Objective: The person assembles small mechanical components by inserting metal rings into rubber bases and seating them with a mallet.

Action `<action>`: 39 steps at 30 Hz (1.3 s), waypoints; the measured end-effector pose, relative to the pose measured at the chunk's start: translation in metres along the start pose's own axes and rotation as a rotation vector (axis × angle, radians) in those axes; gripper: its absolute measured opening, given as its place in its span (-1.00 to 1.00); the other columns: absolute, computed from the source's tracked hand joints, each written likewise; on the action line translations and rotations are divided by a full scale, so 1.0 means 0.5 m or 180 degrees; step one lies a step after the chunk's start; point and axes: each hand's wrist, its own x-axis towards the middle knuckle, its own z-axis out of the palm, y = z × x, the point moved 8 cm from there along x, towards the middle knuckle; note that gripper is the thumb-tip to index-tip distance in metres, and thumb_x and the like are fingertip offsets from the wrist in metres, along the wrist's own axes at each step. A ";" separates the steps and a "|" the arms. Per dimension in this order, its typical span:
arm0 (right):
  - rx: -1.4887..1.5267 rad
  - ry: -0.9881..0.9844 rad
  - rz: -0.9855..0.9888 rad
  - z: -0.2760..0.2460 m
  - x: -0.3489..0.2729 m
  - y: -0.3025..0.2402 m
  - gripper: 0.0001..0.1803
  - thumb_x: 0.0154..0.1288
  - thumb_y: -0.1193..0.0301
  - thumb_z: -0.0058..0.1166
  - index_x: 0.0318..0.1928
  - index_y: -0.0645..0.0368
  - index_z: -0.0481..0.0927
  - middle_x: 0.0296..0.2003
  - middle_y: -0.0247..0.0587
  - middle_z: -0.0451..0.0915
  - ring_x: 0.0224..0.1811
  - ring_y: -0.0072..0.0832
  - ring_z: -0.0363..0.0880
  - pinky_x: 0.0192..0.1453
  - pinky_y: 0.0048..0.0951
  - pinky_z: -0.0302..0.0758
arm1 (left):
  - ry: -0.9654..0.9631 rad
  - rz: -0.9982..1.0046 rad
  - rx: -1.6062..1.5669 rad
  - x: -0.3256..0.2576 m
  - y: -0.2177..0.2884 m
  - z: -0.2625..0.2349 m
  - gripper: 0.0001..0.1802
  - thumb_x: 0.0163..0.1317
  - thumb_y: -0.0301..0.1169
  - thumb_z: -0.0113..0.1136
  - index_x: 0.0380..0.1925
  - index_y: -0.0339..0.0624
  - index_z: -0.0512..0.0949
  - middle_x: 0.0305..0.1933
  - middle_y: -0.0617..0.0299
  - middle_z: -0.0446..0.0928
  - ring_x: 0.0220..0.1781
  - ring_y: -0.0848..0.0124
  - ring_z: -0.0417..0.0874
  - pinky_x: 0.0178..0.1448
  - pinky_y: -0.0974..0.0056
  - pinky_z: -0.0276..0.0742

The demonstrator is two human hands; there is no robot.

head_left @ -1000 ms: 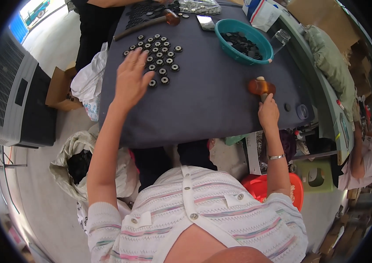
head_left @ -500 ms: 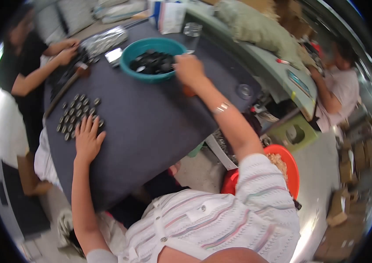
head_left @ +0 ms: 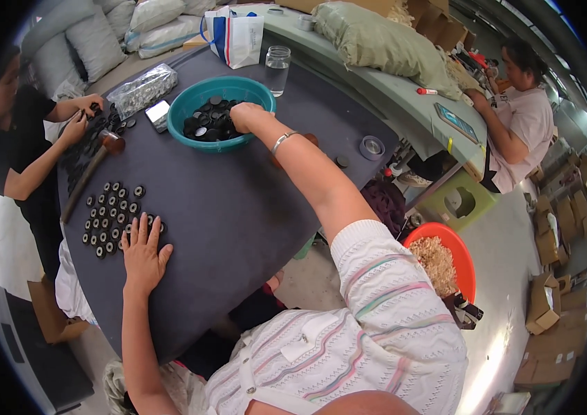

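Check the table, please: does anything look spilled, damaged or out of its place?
One dark disc lies alone near the right edge of the charcoal tabletop, beside a round translucent object, while other black discs sit together in the teal basin. It seems a little out of place, perhaps deliberately. I see nothing spilled or damaged.

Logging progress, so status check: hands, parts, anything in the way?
Right hand in teal basin of black discs, grip hidden. Left hand spread at the clustered round parts. Right forearm partly covers amber mallet.
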 end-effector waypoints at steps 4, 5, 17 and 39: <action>-0.0061 -0.0138 0.0114 0.002 0.009 0.012 -0.65 0.15 0.55 0.02 -0.02 0.06 0.60 0.09 -0.03 0.49 0.16 -0.02 0.43 0.12 0.06 0.45 | 0.0001 0.0032 0.0012 0.001 0.010 0.000 -0.34 0.24 -0.01 -0.01 0.31 0.02 0.23 0.43 0.06 0.10 0.44 0.04 0.09 0.43 -0.16 -0.13; -0.0060 -0.0129 0.0126 0.007 0.013 0.017 -0.65 0.15 0.55 0.02 -0.02 0.06 0.60 0.09 -0.03 0.49 0.16 -0.02 0.43 0.12 0.06 0.45 | 0.0002 -0.0001 0.0016 0.002 0.013 -0.002 -0.34 0.23 -0.02 0.01 0.30 0.01 0.24 0.43 0.07 0.10 0.45 0.04 0.07 0.43 -0.19 -0.14; 0.2733 -0.0110 -0.1823 0.024 -0.284 -0.135 -0.95 0.08 0.58 0.09 -0.40 0.25 0.59 -0.58 -0.36 0.51 -0.61 -0.63 0.46 -0.53 -0.56 0.44 | 0.0755 0.0157 0.0170 0.008 0.051 -0.048 -0.59 0.04 -0.43 0.19 -0.03 -0.20 0.54 0.08 0.13 0.42 0.26 0.11 0.27 0.28 -0.06 0.10; 0.1524 0.0060 -0.2229 0.103 -0.393 -0.207 -0.66 0.00 0.52 0.19 -0.13 0.24 0.54 -0.35 -0.16 0.41 -0.39 -0.37 0.46 -0.27 -0.41 0.44 | 0.1725 -0.0325 -0.2599 -0.056 0.012 -0.051 -0.79 0.09 -0.53 0.20 -0.23 -0.25 0.58 -0.31 0.10 0.53 -0.36 0.28 0.60 -0.27 0.32 0.50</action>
